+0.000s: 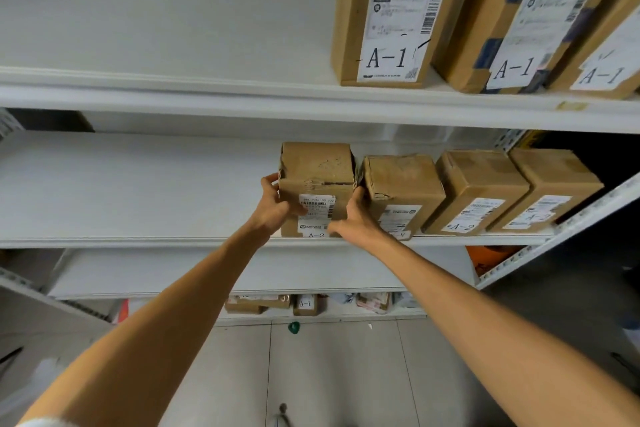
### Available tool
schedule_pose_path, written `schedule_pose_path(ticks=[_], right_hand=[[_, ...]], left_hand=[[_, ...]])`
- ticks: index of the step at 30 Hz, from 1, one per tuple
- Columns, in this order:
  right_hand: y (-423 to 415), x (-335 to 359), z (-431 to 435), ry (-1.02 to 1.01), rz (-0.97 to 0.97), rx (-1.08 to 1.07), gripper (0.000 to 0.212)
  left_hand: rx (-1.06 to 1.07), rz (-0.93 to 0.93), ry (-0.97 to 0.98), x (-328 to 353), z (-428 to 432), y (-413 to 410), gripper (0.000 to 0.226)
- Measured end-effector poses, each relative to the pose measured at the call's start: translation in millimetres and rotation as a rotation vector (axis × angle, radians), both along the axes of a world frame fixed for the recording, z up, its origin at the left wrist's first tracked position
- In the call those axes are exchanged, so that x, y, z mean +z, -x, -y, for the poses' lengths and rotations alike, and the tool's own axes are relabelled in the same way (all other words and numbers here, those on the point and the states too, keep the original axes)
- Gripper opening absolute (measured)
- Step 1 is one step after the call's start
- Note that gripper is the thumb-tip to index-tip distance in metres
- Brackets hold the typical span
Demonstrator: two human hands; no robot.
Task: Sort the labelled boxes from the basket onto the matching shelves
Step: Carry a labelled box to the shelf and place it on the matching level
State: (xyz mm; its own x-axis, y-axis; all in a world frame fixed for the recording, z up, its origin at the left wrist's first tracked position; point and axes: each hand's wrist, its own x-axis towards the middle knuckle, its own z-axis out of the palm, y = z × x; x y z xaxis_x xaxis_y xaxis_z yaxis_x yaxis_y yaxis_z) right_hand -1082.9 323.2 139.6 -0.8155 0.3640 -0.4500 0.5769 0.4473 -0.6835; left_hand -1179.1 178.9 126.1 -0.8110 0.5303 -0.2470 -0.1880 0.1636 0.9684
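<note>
Cardboard box (317, 177) marked A-2 sits at the front edge of your middle shelf (138, 241), a squat brown cube with scuffed, creased flaps and a white barcode label. Your left hand (273, 208) clamps its left side, your right hand (356, 215) its right lower corner, both closed on it. Just beside it stand three similar worn A-2 boxes (478, 184) in a row. On the upper shelf (173, 94), taller cartons (398, 10) carry printed labels reading A-1, one with "159 159 K02"
</note>
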Motion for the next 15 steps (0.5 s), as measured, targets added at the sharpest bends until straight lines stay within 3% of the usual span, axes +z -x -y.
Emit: schedule_pose_path(ticks=[7,11,15], right_hand=[[-6,7,7,-0.062,-0.044,-0.057,0.092],[-19,17,14,-0.109,-0.069,0.023,0.094],[-30,24,14,-0.228,-0.104,0.155,0.067]], left_hand=[[-0.010,-0.052,0.118,5,7,-29,0.093],[0.152,-0.371,0.363,12,7,-51,0.081],[0.157,-0.526,0.491,17,10,-71,0.073]])
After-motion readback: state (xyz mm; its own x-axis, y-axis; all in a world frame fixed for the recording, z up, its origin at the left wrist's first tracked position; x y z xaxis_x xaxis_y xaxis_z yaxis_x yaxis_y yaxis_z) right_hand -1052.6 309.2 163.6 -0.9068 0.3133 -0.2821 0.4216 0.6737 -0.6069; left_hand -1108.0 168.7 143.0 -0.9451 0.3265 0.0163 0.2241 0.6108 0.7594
